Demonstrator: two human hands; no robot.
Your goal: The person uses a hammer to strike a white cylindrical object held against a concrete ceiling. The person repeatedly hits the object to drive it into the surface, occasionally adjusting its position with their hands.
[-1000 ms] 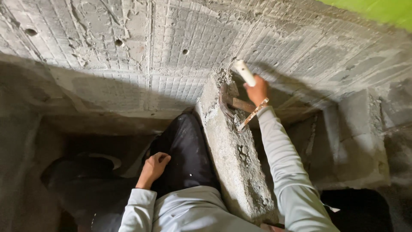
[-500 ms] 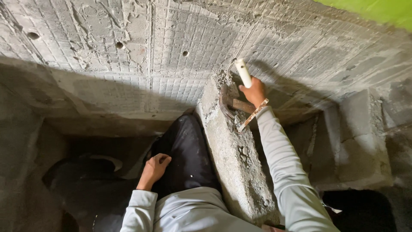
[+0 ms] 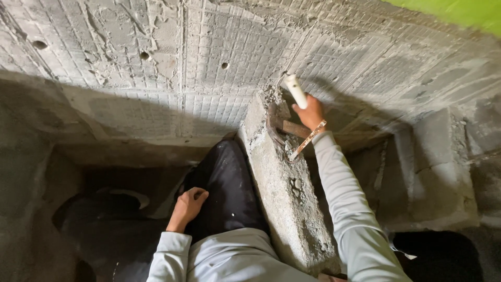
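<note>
My right hand [image 3: 310, 112] is closed around a short white tube [image 3: 295, 90], whose tip points up at the grey scored wall [image 3: 219, 52]. Just under that hand a wooden-handled hammer [image 3: 292, 128] rests on the top end of a rough concrete block [image 3: 284, 193]. Its curved metal head [image 3: 272, 122] lies against the rubble there, and I cannot tell whether my hand also touches the handle. My left hand [image 3: 189, 202] rests on my black trouser leg [image 3: 224, 183] with its fingers curled and nothing in it.
The concrete block runs from the wall toward me between my arms. A grey masonry block [image 3: 433, 167] stands at the right. Small holes [image 3: 144, 55] dot the wall. A dark recess [image 3: 104, 209] lies at lower left, and a green surface [image 3: 459, 10] shows at top right.
Almost nothing differs. My right hand with the white tube has shifted only slightly at the wall, and my left hand stays on my leg.
</note>
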